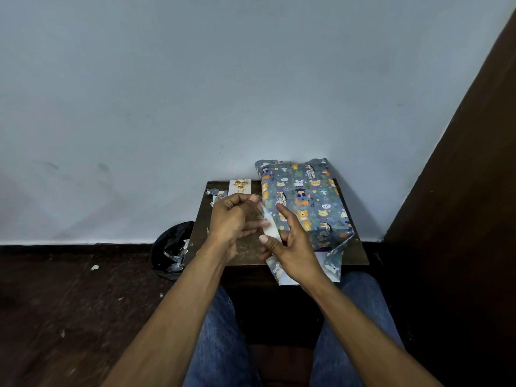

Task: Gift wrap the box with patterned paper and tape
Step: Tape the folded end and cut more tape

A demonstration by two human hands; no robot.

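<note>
Box (pixel 303 199) lies just beyond right hand (pixel 290 244) pinching tape (pixel 270 227).

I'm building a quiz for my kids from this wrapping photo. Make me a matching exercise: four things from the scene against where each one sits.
Things:
1. blue animal-print wrapped box
2. pale strip of tape
3. black plastic bag
4. white card with gold ornaments

Places:
A. on the floor, left of the small dark wooden table
B. stretched between the left hand and right hand
C. at the table's far edge, by the wall
D. on the table's right side

Pairs: 1-D, 2-B, 3-A, 4-C
</note>
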